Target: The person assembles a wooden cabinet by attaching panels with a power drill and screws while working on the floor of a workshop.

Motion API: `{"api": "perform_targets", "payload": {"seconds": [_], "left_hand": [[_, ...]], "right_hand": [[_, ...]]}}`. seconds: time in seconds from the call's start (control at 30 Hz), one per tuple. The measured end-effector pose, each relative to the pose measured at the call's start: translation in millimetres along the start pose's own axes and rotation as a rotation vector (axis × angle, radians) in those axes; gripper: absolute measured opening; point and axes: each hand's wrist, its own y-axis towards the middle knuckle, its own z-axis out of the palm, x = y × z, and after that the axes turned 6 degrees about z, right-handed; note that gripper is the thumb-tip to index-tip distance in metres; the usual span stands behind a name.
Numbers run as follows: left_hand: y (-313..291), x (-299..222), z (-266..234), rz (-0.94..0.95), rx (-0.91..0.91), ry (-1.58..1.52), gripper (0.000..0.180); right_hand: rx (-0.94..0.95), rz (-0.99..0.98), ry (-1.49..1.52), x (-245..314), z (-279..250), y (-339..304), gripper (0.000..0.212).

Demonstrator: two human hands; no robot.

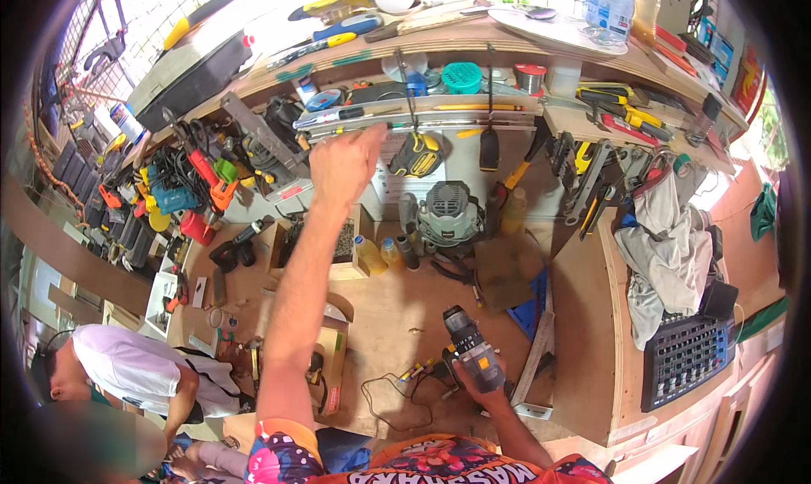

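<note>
The drill (pixel 476 353) lies in the right hand (pixel 483 383), whose fingers wrap its rear and handle; that grip is filled, so no gap can be judged. The drill's long axis slants forward and a little left of the right hand, chuck leading, away from the body and over the bench (pixel 397 302). The left hand (pixel 345 170) is well apart from it, far forward and to the left, so the right is the nearer by plain contact

The left hand is at the full reach of its arm, fingers bent over at the rack (pixel 498 102). A thin rod (pixel 340 131) with green and yellow on it runs crosswise just beyond its knuckles; I cannot tell whether the fingertips pinch it or only hover there. The tape measure (pixel 417 155), yellow and black, hangs just right of that hand, apart from it

The drill looks compact: black chuck, grey collar with small markings, grey and dark body, an orange-yellow patch on top. Its underside is hidden by the right hand. A black cord (pixel 429 416) lies left of that grip
</note>
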Motion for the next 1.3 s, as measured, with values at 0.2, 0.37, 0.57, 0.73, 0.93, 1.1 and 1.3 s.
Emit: {"api": "perform_targets", "payload": {"seconds": [0.2, 0.37, 0.57, 0.73, 0.93, 1.1, 1.3], "left_hand": [[22, 6, 18, 0.277, 0.110, 0.126, 0.023], [12, -7, 25, 0.172, 0.096, 0.156, 0.019], [5, 4, 40, 0.049, 0.069, 0.088, 0.017], [2, 6, 48, 0.126, -0.104, 0.079, 0.024], [-10, 4, 58, 0.112, -0.140, 0.095, 0.029], [-6, 13, 63, 0.082, -0.216, -0.014, 0.021], [-8, -2, 54, 0.036, -0.276, -0.031, 0.017]], "right_hand": [[-0.019, 0.100, -0.084, -20, -17, -13, 0.021], [-0.005, 0.269, -0.033, -29, -22, -17, 0.024], [0.034, 0.086, -0.121, -31, -22, -11, 0.024], [0.038, 0.234, 0.052, -23, -19, -12, 0.025], [0.046, 0.410, 0.073, -28, -16, -17, 0.027], [0.073, 0.405, 0.092, -33, -15, -14, 0.029], [-0.018, 0.431, 0.104, -31, -17, -15, 0.029]]}}
